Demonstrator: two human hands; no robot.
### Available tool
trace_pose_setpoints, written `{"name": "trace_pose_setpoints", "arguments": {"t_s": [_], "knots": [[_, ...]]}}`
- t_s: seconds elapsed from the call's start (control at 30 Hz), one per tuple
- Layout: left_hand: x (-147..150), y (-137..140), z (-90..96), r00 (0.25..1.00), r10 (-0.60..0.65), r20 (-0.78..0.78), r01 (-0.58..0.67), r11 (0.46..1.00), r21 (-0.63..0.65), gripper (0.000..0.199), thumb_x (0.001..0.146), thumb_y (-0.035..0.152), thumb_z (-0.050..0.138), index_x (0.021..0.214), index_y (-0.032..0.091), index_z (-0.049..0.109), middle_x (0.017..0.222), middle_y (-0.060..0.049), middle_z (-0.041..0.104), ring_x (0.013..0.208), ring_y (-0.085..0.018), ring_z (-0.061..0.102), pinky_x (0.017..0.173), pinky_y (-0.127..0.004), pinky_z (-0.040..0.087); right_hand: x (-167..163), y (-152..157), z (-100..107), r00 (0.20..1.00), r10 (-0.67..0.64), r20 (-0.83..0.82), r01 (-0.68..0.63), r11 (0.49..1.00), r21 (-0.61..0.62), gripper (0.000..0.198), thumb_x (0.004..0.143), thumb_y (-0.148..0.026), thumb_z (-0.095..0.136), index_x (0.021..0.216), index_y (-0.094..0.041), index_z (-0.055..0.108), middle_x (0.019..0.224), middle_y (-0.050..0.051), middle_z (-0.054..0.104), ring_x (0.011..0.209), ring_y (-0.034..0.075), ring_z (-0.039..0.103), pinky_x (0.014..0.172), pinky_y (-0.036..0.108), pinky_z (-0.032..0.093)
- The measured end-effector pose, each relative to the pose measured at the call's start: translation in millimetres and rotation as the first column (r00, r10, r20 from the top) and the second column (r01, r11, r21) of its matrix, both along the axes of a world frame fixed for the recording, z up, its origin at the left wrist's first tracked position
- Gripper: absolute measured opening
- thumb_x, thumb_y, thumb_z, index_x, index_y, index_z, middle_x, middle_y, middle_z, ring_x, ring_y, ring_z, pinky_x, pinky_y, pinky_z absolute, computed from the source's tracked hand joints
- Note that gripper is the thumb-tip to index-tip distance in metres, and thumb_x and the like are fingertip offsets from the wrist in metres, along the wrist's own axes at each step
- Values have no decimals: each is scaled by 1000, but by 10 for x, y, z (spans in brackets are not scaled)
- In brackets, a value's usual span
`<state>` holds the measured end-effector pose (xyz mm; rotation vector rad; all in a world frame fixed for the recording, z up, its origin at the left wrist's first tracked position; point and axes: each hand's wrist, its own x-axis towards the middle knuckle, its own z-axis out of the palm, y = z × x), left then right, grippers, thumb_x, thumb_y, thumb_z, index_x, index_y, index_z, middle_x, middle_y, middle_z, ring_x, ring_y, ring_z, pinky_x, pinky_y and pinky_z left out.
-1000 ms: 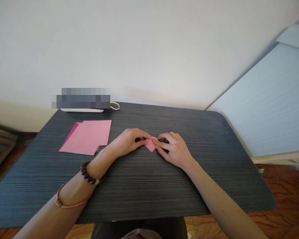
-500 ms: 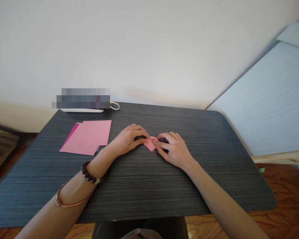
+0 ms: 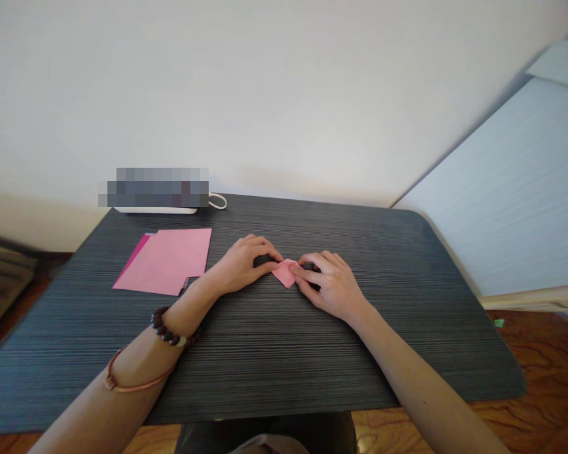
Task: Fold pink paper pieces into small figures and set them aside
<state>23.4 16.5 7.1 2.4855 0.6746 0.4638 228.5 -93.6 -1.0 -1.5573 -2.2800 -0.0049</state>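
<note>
A small piece of folded pink paper lies on the dark table, its pointed end toward me. My left hand grips its left corner between thumb and fingertips. From the other side, my right hand has its fingertips closed on the right part of the paper, covering that edge. The finer folds are too small to make out. A beaded bracelet and a thin reddish band circle my left wrist and forearm.
Left of my hands lies a stack of pink paper sheets, a darker pink one underneath. Behind it stands a blurred-out object with a white base and a white loop. The dark table meets a wall; a pale panel rises at right.
My left hand has shifted very slightly left along the paper's corner. The right hand and the folded paper stay nearly in place.
</note>
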Motion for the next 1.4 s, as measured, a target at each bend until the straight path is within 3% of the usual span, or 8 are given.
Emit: {"name": "trace_pose_setpoints", "arguments": {"t_s": [0.8,1.03,1.23,1.4], "knots": [[17,-29,2,999,16,-29,-15,999,38,18,86,29,52,96,24,66,97,-2,63,93,-18,53,87,-34,38,5,26,7,999,6,-40,-6,1000,2,26,90,-31,48,107,-30,66,107,3,62,88,18,52,76,36,39],[16,-58,-87,998,65,25,-67,993,97,19,84,34,55,91,23,69,93,-4,61,89,-18,54,84,-33,41,-21,75,-87,975,-71,-211,74,997,4,18,88,-33,53,92,-27,69,98,2,65,86,17,55,77,34,42],[55,-98,-106,987,127,95,-136,987,87,17,85,29,54,86,21,69,92,-4,62,86,-18,56,81,-32,44,-54,126,-150,908,-262,-328,267,963,-29,26,82,-40,58,103,-25,64,100,7,61,90,22,57,78,39,45],[87,-150,-53,971,141,192,-139,990,-21,19,87,28,51,89,19,68,94,-4,66,88,-16,60,82,-29,46,-82,139,-104,879,-265,-396,256,964,-77,17,83,-37,58,90,-25,67,97,5,64,88,21,58,78,39,45]]}}
